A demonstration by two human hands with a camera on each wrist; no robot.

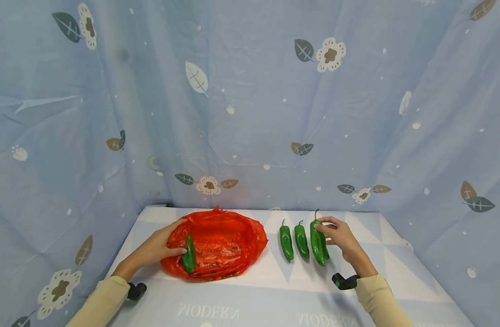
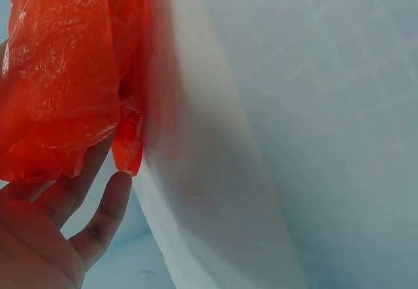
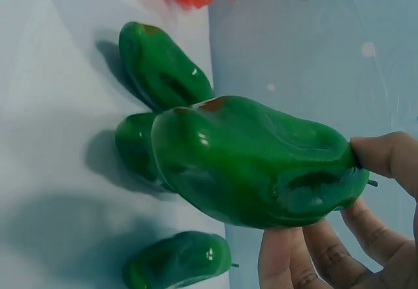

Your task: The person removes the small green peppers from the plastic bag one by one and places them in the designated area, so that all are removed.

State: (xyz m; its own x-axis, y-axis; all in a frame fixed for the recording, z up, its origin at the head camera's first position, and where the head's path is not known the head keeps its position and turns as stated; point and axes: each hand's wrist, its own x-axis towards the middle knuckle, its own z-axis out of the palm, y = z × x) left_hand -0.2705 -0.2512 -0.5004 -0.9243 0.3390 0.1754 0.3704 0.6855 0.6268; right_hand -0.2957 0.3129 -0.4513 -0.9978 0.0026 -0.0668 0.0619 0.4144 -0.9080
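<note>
On a pale table, we see the left hand gripping a red plastic bag, a green pepper against it by the thumb; the right hand pinches another pepper near its stem end, beside three more peppers.

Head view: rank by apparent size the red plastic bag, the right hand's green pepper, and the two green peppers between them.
1. Red plastic bag
2. Green pepper in right hand
3. Green pepper nearer the bag and green pepper nearer the hand: look alike, unranked
</note>
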